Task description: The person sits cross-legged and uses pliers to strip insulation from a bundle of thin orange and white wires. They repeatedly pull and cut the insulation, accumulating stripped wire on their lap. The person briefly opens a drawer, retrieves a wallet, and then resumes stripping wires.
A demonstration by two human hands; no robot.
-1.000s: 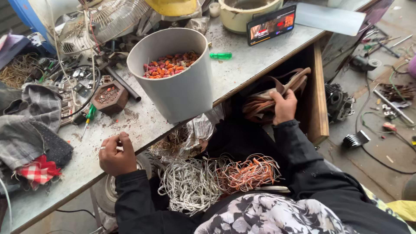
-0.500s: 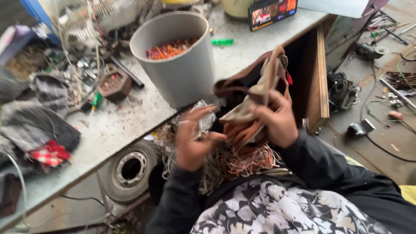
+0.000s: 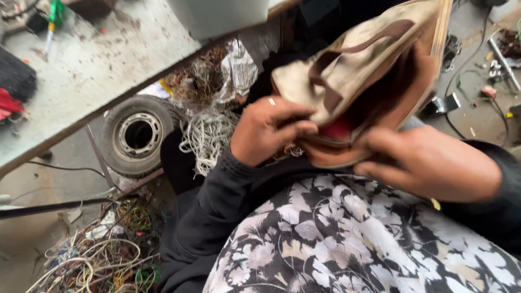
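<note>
One soft pouch of tan and brown leather-like material (image 3: 358,70) was held up close to the head camera, in front of the person's chest and above the lap, well clear of the desk (image 3: 97,70). Its mouth gaped toward the viewer, and inside showed a dark brown lining with a patch of red (image 3: 339,129) near the bottom; whether anything loose lay within could not be told.

The left hand (image 3: 268,130), wearing one pale ring on a finger, had its grip clenched on the pouch's lower left edge, thumb and fingers pinching the rim. The right hand (image 3: 429,163) cupped the pouch from beneath on the other side, its grip grasping the lower lip with fingers curled against it. Both wrists ended in black sleeves, and below them spread a black-and-white flower-patterned cloth (image 3: 353,244).

One pale grey bucket (image 3: 217,16) stood on the worn grey desk at the top of the view; only its lower wall showed, so its contents were out of sight. One green-handled tool (image 3: 53,16) lay near the desk's far left corner, and a dark cloth with a red piece (image 3: 13,92) sat at the left edge.

Under the desk leaned one small black tyre on a metal rim (image 3: 135,135). Beside it hung a tangle of whitish wire (image 3: 209,133), and a second heap of mixed coloured wire (image 3: 103,255) lay on the floor at lower left.
</note>
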